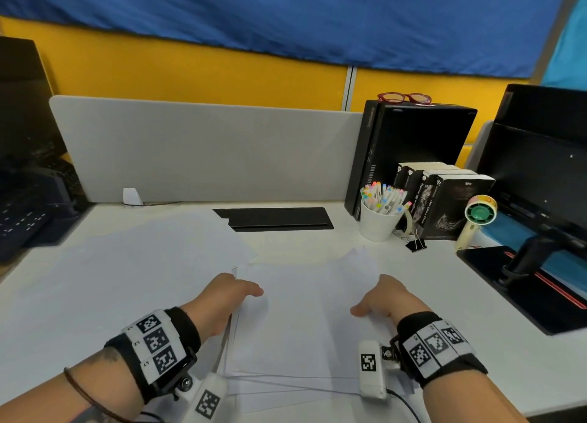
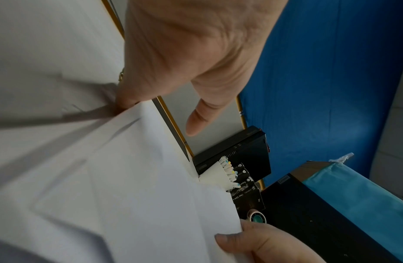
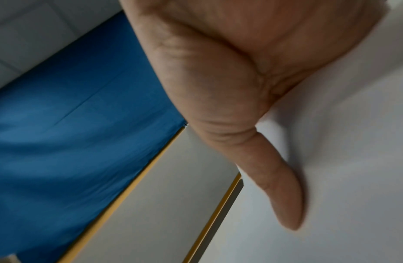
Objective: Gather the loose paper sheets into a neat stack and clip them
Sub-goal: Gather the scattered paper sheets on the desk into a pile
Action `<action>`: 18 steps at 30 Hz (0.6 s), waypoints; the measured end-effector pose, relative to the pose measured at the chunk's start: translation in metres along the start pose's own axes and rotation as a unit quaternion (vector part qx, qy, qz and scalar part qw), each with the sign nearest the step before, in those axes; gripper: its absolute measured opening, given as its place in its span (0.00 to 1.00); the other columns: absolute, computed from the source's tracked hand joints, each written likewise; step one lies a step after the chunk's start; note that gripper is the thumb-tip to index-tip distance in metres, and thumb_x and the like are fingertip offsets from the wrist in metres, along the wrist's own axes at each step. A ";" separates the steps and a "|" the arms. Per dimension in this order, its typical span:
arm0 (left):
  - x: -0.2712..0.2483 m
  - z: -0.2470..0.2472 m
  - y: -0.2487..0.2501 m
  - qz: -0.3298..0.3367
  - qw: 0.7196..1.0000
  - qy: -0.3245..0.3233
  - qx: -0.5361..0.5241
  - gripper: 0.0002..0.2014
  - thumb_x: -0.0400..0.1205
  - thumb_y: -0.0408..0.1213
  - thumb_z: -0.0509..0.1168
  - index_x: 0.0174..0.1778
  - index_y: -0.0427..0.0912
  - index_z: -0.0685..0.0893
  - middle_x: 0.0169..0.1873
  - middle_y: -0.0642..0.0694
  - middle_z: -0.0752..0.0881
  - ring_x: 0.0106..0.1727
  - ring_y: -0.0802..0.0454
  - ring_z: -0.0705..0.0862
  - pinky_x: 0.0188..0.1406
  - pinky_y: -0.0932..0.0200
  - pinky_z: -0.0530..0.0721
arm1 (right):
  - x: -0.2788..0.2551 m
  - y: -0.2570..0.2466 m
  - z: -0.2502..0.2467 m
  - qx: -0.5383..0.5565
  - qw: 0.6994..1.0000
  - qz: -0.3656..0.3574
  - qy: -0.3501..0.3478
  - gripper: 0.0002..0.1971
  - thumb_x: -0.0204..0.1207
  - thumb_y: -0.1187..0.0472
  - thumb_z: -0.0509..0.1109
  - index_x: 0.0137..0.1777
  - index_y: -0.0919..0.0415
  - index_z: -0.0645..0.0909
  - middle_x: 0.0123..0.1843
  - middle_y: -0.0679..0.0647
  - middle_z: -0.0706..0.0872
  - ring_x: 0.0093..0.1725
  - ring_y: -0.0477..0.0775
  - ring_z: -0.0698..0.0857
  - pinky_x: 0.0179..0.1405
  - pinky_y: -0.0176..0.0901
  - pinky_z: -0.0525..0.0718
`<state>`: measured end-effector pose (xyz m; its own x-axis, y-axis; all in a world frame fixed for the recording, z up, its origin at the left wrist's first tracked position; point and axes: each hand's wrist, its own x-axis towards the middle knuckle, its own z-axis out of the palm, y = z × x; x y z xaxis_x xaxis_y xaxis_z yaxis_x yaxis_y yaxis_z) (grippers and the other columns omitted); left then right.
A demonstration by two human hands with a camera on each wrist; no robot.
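Head view: both hands, left hand [image 1: 233,295] and right hand [image 1: 384,298], pinch the paper sheets' [image 1: 301,321] side edges, well nearer than the binder clip [image 1: 416,244]. Squaring them probably needs edge-tapping before clipping.

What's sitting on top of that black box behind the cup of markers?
A pair of red glasses lies on top of the black box, near its back edge. Nothing else shows on the visible top; its far right end runs behind the monitor.

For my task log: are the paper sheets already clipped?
Not clipped. The binder clip lies apart beside the cup; both hands only hold the paper sheets.
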<state>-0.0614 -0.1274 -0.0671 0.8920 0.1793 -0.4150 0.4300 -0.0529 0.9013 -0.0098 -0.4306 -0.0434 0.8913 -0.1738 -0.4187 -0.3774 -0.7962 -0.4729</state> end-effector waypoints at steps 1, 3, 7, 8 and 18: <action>0.000 0.001 0.000 0.001 1.000 0.000 -0.001 0.21 0.73 0.34 0.80 0.60 0.34 0.84 0.62 0.36 0.87 0.62 0.37 0.86 0.57 0.49 0.85 | -0.002 0.001 -0.003 0.022 1.000 -0.012 -0.006 0.33 0.62 0.57 0.87 0.66 0.65 0.80 0.61 0.59 0.87 0.61 0.61 0.86 0.65 0.51 0.85; -0.001 0.001 0.000 0.004 1.000 -0.004 -0.006 0.29 0.66 0.37 0.81 0.61 0.34 0.83 0.62 0.36 0.87 0.62 0.37 0.86 0.61 0.47 0.86 | -0.008 0.001 -0.013 0.077 0.996 -0.039 0.010 0.33 0.60 0.62 0.89 0.65 0.66 0.79 0.60 0.58 0.87 0.60 0.61 0.85 0.63 0.51 0.84; -0.004 0.000 0.004 0.016 0.999 -0.026 -0.031 0.31 0.64 0.38 0.84 0.63 0.33 0.86 0.60 0.38 0.91 0.61 0.38 0.90 0.67 0.43 0.87 | -0.035 -0.004 -0.037 0.217 0.961 -0.154 0.071 0.31 0.60 0.74 0.86 0.61 0.58 0.80 0.52 0.53 0.87 0.51 0.56 0.86 0.49 0.48 0.84; -0.005 0.000 0.005 0.023 0.998 -0.033 -0.042 0.27 0.69 0.36 0.84 0.63 0.35 0.87 0.60 0.42 0.93 0.62 0.41 0.90 0.65 0.48 0.86 | -0.041 -0.005 -0.044 0.245 0.947 -0.189 0.084 0.31 0.59 0.75 0.86 0.61 0.57 0.80 0.51 0.51 0.88 0.51 0.55 0.87 0.44 0.46 0.84; -0.021 0.002 0.046 0.172 0.953 -0.184 -0.168 0.32 0.69 0.36 0.83 0.70 0.42 0.85 0.65 0.41 0.91 0.66 0.43 0.90 0.58 0.51 0.91 | -0.098 -0.010 -0.097 0.378 0.822 -0.414 0.096 0.30 0.62 0.76 0.82 0.62 0.53 0.83 0.57 0.54 0.92 0.56 0.55 0.92 0.50 0.49 0.92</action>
<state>-0.0599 -0.1351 -0.0175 0.9874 -0.1510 -0.0474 0.0891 0.2822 0.9552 -0.0690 -0.4616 0.0772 0.9169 0.0999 0.3865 0.3963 -0.1117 -0.9113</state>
